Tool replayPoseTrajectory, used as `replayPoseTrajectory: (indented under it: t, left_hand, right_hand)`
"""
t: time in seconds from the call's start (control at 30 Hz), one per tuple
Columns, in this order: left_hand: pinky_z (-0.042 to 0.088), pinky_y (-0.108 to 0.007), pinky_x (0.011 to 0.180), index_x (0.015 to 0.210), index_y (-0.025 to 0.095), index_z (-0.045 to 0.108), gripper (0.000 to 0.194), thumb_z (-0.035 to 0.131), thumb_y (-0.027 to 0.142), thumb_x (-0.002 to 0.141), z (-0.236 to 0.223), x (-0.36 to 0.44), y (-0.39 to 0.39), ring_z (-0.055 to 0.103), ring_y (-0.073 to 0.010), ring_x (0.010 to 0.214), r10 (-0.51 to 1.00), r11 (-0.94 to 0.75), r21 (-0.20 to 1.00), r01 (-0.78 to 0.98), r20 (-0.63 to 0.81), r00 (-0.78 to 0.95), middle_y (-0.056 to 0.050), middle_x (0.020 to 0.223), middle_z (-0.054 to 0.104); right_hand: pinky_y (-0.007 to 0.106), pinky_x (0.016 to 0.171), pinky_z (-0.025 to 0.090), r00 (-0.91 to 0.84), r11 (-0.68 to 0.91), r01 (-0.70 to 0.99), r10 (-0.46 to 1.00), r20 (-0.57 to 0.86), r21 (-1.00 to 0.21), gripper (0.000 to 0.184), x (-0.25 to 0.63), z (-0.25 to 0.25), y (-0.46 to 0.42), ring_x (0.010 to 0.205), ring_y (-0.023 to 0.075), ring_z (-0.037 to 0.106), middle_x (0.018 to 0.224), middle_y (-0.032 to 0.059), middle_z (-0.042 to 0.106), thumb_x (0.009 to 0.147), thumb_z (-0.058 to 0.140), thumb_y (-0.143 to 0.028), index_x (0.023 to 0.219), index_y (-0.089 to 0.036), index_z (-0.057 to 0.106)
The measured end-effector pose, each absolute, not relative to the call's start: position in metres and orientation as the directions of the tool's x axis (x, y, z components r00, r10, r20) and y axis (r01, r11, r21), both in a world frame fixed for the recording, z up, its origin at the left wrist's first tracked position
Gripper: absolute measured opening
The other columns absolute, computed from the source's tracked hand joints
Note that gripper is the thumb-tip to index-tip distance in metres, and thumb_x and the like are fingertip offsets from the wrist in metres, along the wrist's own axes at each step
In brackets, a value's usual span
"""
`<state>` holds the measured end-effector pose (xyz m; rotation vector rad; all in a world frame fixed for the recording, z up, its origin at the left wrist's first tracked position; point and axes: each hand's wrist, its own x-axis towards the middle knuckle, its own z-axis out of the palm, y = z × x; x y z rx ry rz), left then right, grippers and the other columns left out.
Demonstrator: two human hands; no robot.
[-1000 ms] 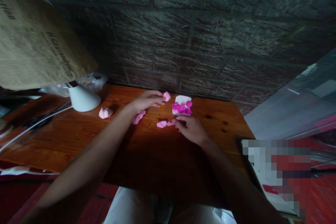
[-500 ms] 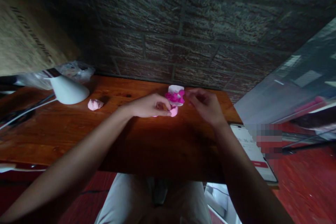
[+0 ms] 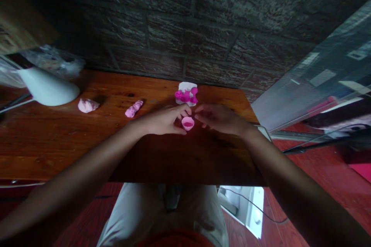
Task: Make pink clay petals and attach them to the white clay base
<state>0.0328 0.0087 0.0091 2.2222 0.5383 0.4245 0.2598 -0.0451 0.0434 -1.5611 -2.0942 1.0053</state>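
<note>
The left hand (image 3: 169, 120) is holding a small pink cup (image 3: 188, 123) between thumb and fingers, its grip narrow around the rim. The cup is sitting above the middle of the desk (image 3: 43, 142), its mouth facing up toward the camera. The right hand (image 3: 222, 120) is hovering just beside it, fingers bent and slightly parted, holding nothing visible.

The desk's near edge is running under both forearms, its far edge along the brick wall (image 3: 162, 34); bare wood is stretching between hands and near edge. Behind the cup, a white block with magenta shapes (image 3: 186, 94) is lying. Leftward, a long pink lump (image 3: 133, 109) is slanting away to the right, and a rounder pale lump (image 3: 87, 105) is resting near the white lamp base (image 3: 50, 88). Marks on the tan shade (image 3: 26, 15) are showing too blurred to read.
</note>
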Motion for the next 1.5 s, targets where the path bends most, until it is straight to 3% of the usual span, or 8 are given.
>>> replayPoseTrajectory:
  t: [0.13,0.3,0.43,0.63,0.8,0.97,1.1,1.5]
  left_hand:
    - [0.051,-0.028,0.073,0.107,0.020,0.056,0.039,0.081,0.023,0.078,0.010,0.030,0.007,0.068,-0.0168,0.085,0.509,-0.590,0.774,0.231,0.133,0.851,-0.003,0.100,0.074]
    - [0.049,-0.028,0.068,0.104,0.020,0.057,0.037,0.081,0.028,0.077,0.010,0.023,0.012,0.068,-0.0166,0.077,0.582,-0.559,0.774,0.297,0.111,0.806,-0.002,0.091,0.073]
    - [0.047,-0.027,0.066,0.104,0.020,0.058,0.038,0.082,0.030,0.076,0.005,0.019,0.018,0.070,-0.0171,0.073,0.592,-0.528,0.786,0.322,0.068,0.803,0.000,0.082,0.074]
    - [0.043,-0.026,0.064,0.098,0.019,0.064,0.031,0.083,0.029,0.074,0.004,0.025,0.014,0.066,-0.0157,0.069,0.578,-0.589,0.733,0.340,0.087,0.812,0.000,0.080,0.073]
    - [0.037,-0.026,0.062,0.082,0.018,0.070,0.020,0.080,0.034,0.078,0.004,0.032,0.010,0.059,-0.0135,0.064,0.560,-0.643,0.686,0.340,0.119,0.820,0.001,0.073,0.070]
    - [0.032,-0.025,0.057,0.069,0.018,0.067,0.021,0.076,0.032,0.082,0.002,0.033,0.010,0.053,-0.0104,0.057,0.515,-0.673,0.683,0.285,0.157,0.842,0.003,0.065,0.064]
    - [0.035,-0.024,0.059,0.073,0.018,0.069,0.016,0.077,0.030,0.080,-0.001,0.033,0.012,0.055,-0.0105,0.059,0.513,-0.671,0.688,0.277,0.160,0.844,0.002,0.070,0.068]
    - [0.034,-0.027,0.061,0.069,0.018,0.068,0.021,0.075,0.033,0.081,-0.005,0.035,0.013,0.054,-0.0123,0.061,0.519,-0.658,0.700,0.279,0.153,0.841,0.002,0.066,0.065]
  right_hand:
    - [0.019,0.057,0.051,-0.424,0.028,0.652,0.842,-0.333,-0.758,0.022,0.255,0.044,-0.031,0.072,0.0132,0.072,0.099,0.0075,0.080,0.099,0.059,-0.031,0.110,-0.016,0.072]
    - [0.021,0.054,0.051,-0.393,0.052,0.733,0.846,-0.360,-0.678,0.020,0.250,0.049,-0.024,0.065,0.0147,0.070,0.079,0.0071,0.078,0.098,0.059,-0.025,0.092,-0.014,0.075]
    - [0.023,0.059,0.055,-0.421,-0.013,0.725,0.783,-0.458,-0.688,0.016,0.241,0.054,-0.014,0.068,0.0155,0.071,0.083,0.0096,0.078,0.096,0.064,-0.022,0.088,-0.013,0.074]
    - [0.025,0.061,0.059,-0.428,-0.109,0.766,0.649,-0.629,-0.634,0.009,0.226,0.050,0.009,0.065,0.0148,0.072,0.080,0.0088,0.079,0.081,0.080,-0.018,0.087,-0.013,0.076]
    - [0.023,0.055,0.056,-0.413,-0.066,0.828,0.599,-0.686,-0.556,0.020,0.218,0.052,0.016,0.055,0.0126,0.067,0.061,0.0023,0.073,0.065,0.090,-0.022,0.075,-0.014,0.075]
    - [0.028,0.062,0.058,-0.344,-0.029,0.895,0.592,-0.729,-0.445,0.012,0.209,0.059,0.020,0.057,0.0142,0.068,0.057,0.0024,0.071,0.071,0.084,-0.013,0.065,-0.014,0.074]
    - [0.030,0.066,0.060,-0.287,-0.054,0.918,0.597,-0.750,-0.394,0.018,0.206,0.060,0.022,0.064,0.0180,0.073,0.058,0.0030,0.072,0.062,0.091,-0.012,0.063,-0.014,0.073]
    - [0.022,0.055,0.058,-0.332,0.005,0.914,0.584,-0.740,-0.406,0.026,0.211,0.053,0.025,0.054,0.0123,0.069,0.054,0.0008,0.070,0.065,0.091,-0.031,0.066,-0.013,0.072]
